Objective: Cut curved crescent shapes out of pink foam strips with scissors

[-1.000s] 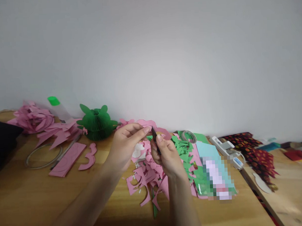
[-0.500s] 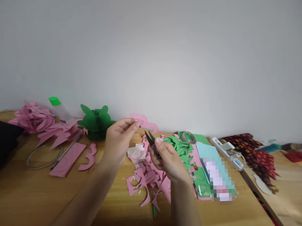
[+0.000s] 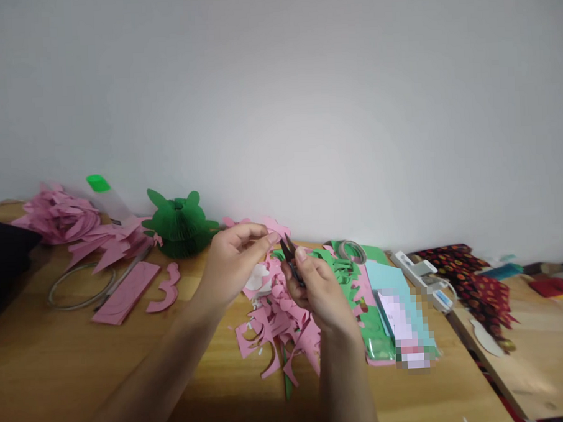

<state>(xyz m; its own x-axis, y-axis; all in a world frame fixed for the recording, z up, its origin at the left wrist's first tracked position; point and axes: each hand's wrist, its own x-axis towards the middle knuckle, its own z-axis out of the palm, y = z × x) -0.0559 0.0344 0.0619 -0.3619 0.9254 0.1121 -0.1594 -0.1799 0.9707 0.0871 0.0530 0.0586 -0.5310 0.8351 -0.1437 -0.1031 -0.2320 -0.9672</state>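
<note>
Between thumb and fingers, my left hand (image 3: 234,260) pinches a pink paper cutout (image 3: 277,225) with a wavy edge, partly hidden behind the fingers. My right hand (image 3: 315,284) is closed round a pair of dark scissors (image 3: 289,251), whose blades point up and stand slightly apart close to the left fingertips. The scissors' handles are mostly covered by the fingers. Below both hands lies a heap of pink paper scraps (image 3: 281,320), with green scraps (image 3: 342,270) to its right.
Left on the wooden table (image 3: 74,375) are a folded pink paper strip (image 3: 126,292), a wavy pink cutout (image 3: 166,289), a wire ring (image 3: 56,301) and a green paper honeycomb figure (image 3: 179,221). A tape roll (image 3: 352,251) and a power strip (image 3: 422,279) sit to the right.
Both hands have shifted a little to the right. The pink cutout has turned in my left fingers, and the scissors' blades now stand closer to upright.
</note>
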